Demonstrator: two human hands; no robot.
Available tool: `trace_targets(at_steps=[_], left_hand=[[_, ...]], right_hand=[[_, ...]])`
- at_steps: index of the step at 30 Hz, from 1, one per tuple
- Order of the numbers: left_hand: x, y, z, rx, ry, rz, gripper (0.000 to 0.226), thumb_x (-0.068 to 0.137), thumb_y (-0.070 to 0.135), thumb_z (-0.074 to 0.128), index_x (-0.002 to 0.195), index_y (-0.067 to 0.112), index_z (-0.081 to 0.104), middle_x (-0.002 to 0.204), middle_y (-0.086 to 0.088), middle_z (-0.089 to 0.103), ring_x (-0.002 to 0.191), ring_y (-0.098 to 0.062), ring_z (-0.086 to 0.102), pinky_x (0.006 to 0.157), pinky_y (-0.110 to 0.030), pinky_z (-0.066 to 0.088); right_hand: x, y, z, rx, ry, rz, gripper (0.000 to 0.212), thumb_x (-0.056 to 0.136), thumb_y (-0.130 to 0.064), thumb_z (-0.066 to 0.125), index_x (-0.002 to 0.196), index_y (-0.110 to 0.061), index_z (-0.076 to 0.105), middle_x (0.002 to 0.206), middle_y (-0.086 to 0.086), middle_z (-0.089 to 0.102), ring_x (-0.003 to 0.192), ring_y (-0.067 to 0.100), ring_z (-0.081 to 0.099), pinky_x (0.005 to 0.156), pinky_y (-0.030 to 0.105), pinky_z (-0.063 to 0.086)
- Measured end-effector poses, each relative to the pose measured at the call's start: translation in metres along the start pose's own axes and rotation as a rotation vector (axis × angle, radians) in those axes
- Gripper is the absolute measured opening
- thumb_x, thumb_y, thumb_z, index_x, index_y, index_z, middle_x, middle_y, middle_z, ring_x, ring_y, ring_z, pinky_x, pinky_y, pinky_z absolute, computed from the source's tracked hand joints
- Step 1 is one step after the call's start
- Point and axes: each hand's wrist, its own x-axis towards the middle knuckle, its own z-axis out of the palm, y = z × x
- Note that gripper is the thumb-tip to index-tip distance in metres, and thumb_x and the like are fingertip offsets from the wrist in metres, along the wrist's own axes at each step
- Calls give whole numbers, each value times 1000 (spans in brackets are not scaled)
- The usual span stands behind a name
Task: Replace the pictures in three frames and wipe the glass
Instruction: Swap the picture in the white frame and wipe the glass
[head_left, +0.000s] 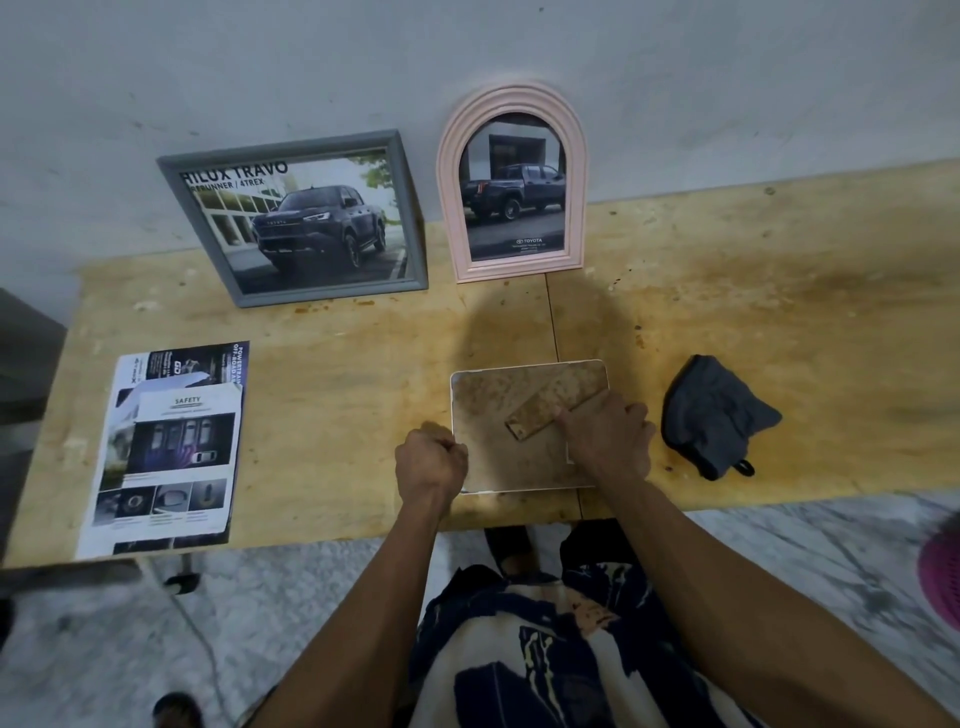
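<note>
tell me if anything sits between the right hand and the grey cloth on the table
Nothing visible does. The grey cloth lies to the right of the right hand, with only bare table between them. That hand rests on the stand of the face-down white frame.

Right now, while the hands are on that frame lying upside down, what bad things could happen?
1. The white frame lies face down near the table's front edge; a push could slide it off, and glass could break.
2. The right hand presses by the brown stand; forcing it might bend or snap it.
3. The loose printed sheets reach the same edge and could slip to the floor.
</note>
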Motion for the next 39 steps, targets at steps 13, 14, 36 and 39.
trace_targets(at_steps=[13,14,36,39], left_hand=[[-2,30,15,402,-219,192,114,66,50,87,152,18,19,149,-6,20,130,-32,32,86,-43,50],[-2,31,16,427,-230,195,116,65,49,88,152,22,17,149,-6,17,129,-32,29,84,-43,49],[1,32,11,490,-272,253,112,61,30,93,151,27,26,149,-9,16,129,-36,28,98,-45,46],[5,27,5,499,-321,249,119,59,24,94,154,30,24,153,-8,11,131,-36,28,101,-46,46]], right_hand=[[4,17,-11,-396,-136,-558,92,85,-50,61,155,-23,9,163,1,-9,149,30,-7,119,47,19],[4,19,-10,-406,-165,-569,93,85,-51,62,155,-21,9,163,3,-9,149,31,-10,120,44,14],[37,36,-40,-610,-296,-714,92,77,-40,77,151,-35,22,161,-15,9,147,25,7,113,45,34],[35,43,-42,-591,-268,-705,89,79,-40,75,150,-41,22,160,-23,3,143,25,10,105,45,42]])
